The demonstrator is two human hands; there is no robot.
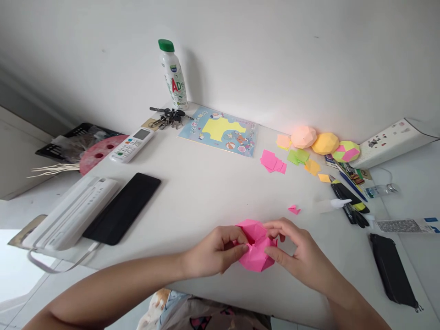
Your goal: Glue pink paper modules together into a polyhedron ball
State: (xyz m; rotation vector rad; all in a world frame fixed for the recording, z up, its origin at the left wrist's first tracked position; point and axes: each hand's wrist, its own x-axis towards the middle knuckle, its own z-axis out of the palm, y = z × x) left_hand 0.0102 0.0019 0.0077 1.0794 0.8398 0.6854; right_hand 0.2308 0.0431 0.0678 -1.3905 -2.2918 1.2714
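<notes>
A bright pink folded-paper ball (256, 259), with a gap at its top, is between my two hands near the table's front edge. My left hand (220, 250) pinches its left side with thumb and forefinger. On the right side, my right hand (290, 247) grips the paper between thumb and fingers. A small folded pink paper piece (294, 210) lies just beyond my right hand. Farther back are loose pink paper squares (272, 162), green ones (298, 156) and orange ones (312, 167).
Three finished paper balls, peach (303, 137), yellow (325, 143) and pink-green (346, 151), stand by the wall. At right lie scissors (349, 201) and a black pouch (393, 270). At left are a phone (123, 208), a remote (132, 145), keys (168, 118) and a bottle (174, 78).
</notes>
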